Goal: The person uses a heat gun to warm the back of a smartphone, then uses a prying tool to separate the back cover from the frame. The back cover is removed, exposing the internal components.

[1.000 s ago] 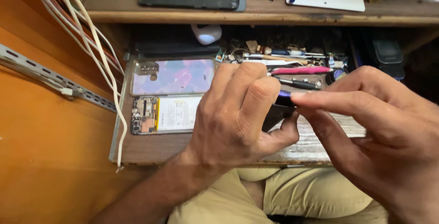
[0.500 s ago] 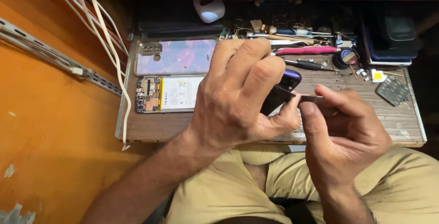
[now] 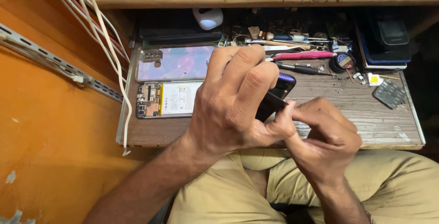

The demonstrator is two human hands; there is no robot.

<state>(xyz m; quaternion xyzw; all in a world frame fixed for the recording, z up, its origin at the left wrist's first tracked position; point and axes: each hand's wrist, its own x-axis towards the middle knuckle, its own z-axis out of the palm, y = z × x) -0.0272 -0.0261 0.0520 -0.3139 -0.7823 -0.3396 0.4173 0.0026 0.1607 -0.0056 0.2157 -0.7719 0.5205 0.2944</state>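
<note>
Orange wall (image 3: 41, 128) is filling the left side, with a slotted metal rail (image 3: 55, 66) running across it and white cables (image 3: 107, 45) hanging down past the left edge of the wooden table (image 3: 366, 114). Near the table's back left corner a shiny back cover (image 3: 176, 63) is lying flat, and just in front of it an opened phone (image 3: 169, 99) is lying with its battery and circuit board showing. At the middle of the front edge the left hand (image 3: 233, 109) is curling its fingers (image 3: 249, 75) over a small dark phone (image 3: 275, 97), gripping it and holding it just above the table. The right hand (image 3: 327, 137) is meeting it from the right, fingertips pinched together against the dark phone's lower end; whether they are holding anything small I cannot tell. Behind the hands, along the back edge, a pink-handled tool (image 3: 304, 55) and a black screwdriver (image 3: 302, 69) are lying among loose parts, beside a small round tin (image 3: 343, 61). Towards the back right corner dark phones (image 3: 386, 45) are sitting in a stack, and a grey perforated piece (image 3: 389, 93) is lying near the right edge. Khaki trousers (image 3: 402, 187) are showing below the front edge.
</note>
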